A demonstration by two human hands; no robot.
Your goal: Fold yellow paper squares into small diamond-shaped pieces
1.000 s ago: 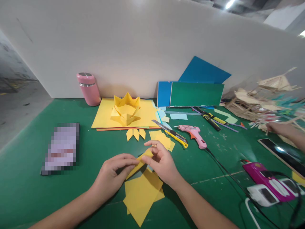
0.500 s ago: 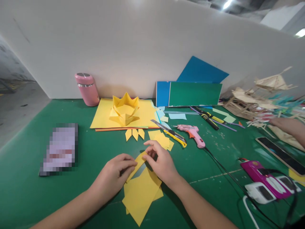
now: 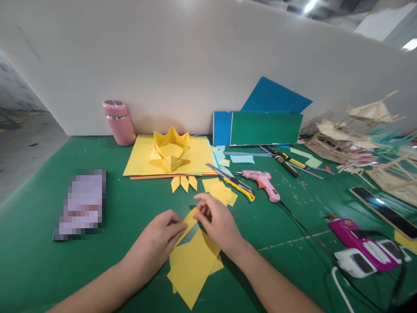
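A narrow yellow piece of paper [image 3: 190, 220] is pinched between both hands above the green table. My left hand [image 3: 159, 234] is closed on its lower left side, and my right hand [image 3: 217, 224] grips its upper end with thumb and fingers. Just below the hands lie several loose yellow paper squares [image 3: 193, 269], overlapping. Beyond them, three small folded yellow paper pieces [image 3: 184, 184] rest in a row. A pointed yellow folded-paper form [image 3: 171, 150] stands on a stack of coloured sheets [image 3: 137, 161].
A utility knife [image 3: 233, 181] and a pink glue gun [image 3: 262, 181] with a trailing cable lie to the right. Further right are a purple power strip [image 3: 361, 243], a phone [image 3: 384, 211] and wooden stick models [image 3: 339, 139]. A pink flask [image 3: 119, 124] stands back left, a blurred-out device [image 3: 83, 202] nearer.
Both my hands stay almost in place on the yellow paper, with slight finger shifts. Another person's hand at the far right has left the view.
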